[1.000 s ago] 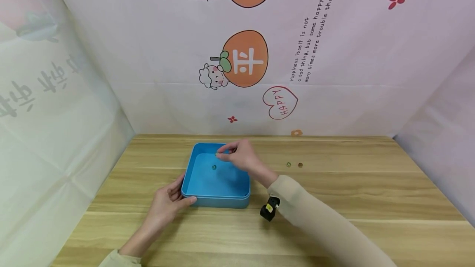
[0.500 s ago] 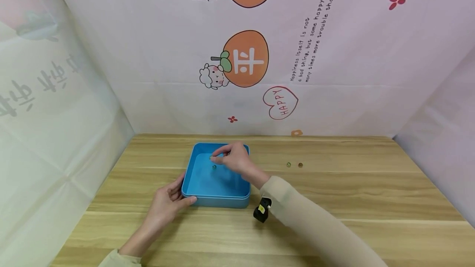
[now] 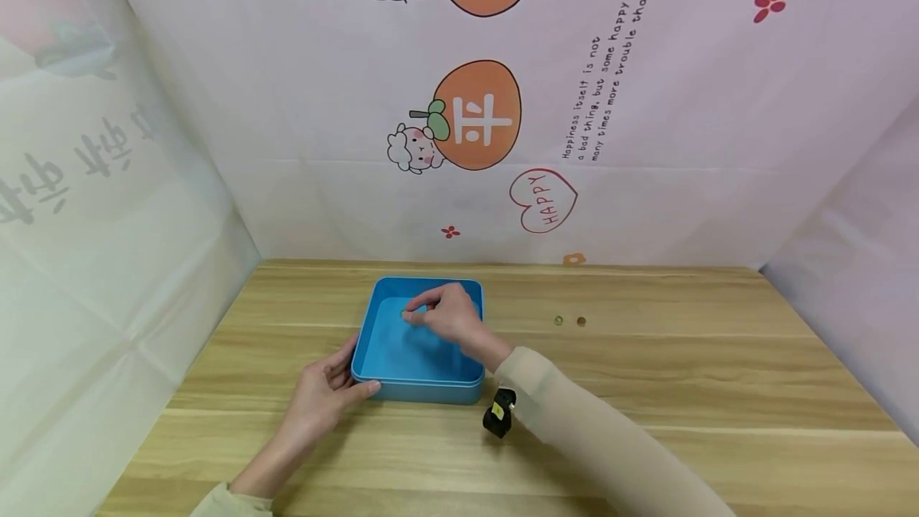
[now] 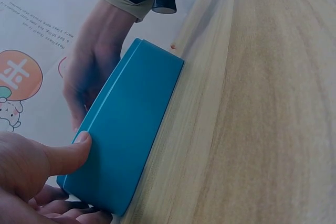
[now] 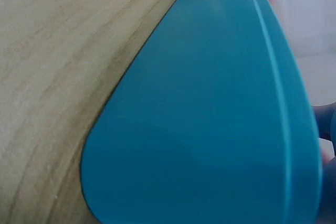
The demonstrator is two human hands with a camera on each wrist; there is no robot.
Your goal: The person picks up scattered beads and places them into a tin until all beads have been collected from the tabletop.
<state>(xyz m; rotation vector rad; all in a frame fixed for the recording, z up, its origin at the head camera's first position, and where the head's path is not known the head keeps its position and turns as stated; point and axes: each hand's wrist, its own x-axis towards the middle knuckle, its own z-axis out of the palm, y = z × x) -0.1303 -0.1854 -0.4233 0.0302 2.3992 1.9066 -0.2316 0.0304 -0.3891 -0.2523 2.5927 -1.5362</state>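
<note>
A shallow open blue box sits on the wooden table. My left hand grips its near left corner, thumb over the front wall and fingers round the left side; the left wrist view shows the thumb on the blue wall too. My right hand reaches inside over the right rim, low above the floor. Thumb and forefinger pinch a tiny green marble, which the fingertips mostly cover. In the right wrist view, the outer wall of the box fills the picture and hides most of the right hand.
To the right of the box, a green marble and a brown marble lie side by side on the table. A printed white cloth hangs behind and at both sides. A black wrist camera hangs beneath the right sleeve.
My right hand has moved left and lower inside the box with the pinched marble. Another green marble on the box floor is now hidden behind the fingers. The left hand keeps its grip.
</note>
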